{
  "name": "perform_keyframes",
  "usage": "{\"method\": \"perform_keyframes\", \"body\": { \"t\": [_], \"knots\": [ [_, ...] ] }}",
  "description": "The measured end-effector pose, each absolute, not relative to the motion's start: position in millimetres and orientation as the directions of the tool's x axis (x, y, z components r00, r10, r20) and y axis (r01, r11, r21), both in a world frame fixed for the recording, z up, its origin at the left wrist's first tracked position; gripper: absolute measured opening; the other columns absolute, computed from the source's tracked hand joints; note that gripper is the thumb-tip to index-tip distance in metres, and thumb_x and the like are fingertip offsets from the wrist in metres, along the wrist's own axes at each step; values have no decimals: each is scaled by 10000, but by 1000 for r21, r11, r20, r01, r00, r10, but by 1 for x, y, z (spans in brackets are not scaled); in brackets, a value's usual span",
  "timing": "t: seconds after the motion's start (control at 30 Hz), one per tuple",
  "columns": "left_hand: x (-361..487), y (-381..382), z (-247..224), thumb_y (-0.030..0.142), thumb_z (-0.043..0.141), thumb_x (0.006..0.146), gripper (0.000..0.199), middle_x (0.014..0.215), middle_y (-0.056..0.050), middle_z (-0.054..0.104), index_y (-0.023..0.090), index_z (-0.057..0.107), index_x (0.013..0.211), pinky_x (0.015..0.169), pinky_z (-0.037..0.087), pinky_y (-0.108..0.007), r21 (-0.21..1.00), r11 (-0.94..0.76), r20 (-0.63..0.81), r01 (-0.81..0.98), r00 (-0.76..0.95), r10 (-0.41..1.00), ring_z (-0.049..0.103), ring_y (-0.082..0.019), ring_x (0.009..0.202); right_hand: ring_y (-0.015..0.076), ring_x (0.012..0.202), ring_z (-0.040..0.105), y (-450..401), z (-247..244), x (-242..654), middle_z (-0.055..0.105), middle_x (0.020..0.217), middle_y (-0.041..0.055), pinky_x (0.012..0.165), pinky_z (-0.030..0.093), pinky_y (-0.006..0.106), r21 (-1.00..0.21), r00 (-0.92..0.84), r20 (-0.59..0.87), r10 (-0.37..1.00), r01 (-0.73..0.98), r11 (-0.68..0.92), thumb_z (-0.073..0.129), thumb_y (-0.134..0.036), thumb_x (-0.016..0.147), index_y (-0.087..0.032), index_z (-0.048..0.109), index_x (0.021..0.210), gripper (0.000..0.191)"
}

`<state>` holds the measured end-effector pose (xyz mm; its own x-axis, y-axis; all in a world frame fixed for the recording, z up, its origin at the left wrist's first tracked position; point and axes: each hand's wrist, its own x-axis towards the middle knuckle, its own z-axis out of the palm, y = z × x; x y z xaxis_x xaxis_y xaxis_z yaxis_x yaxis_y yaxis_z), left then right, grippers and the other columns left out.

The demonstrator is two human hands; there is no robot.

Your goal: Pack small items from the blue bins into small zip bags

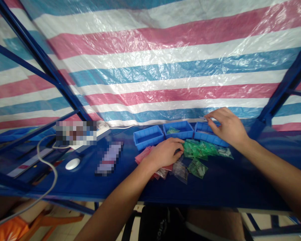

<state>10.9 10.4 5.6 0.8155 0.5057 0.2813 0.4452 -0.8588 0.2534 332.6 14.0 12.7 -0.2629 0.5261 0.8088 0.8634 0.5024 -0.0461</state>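
My left hand [165,152] lies curled on a pile of small plastic bags on the blue table, resting over the pink bags [143,154] and touching the green bags [200,149]. A few clear bags [180,170] lie just in front of it. My right hand [227,125] hovers over the right blue bin [203,131], thumb and fingers pinched on a small clear bag [203,117]. The middle blue bin [182,126] holds a green bag [172,131]. The left blue bin [148,136] looks empty.
A striped red, white and blue tarp [150,60] hangs behind the table. Blue metal frame bars [40,57] cross at left and right. A white mouse [72,163], a cable [48,160] and a power strip [102,129] lie at the left. An orange stool [10,229] stands below.
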Motion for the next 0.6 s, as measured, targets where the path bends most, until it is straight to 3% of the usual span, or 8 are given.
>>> {"method": "perform_keyframes", "body": {
  "t": [0.6],
  "knots": [
    [12, 13, 3, 220, 641, 986, 230, 1265, -59, 788, 232, 807, 1144, 1126, 575, -382, 250, -868, 315, 428, 812, 491, 739, -231, 1200, 357, 1045, 686, 15, 12, 331, 766, 1048, 116, 964, 562, 539, -59, -241, 812, 531, 872, 486, 605, -242, 1007, -236, 757, 1147, 206]
  ]
}}
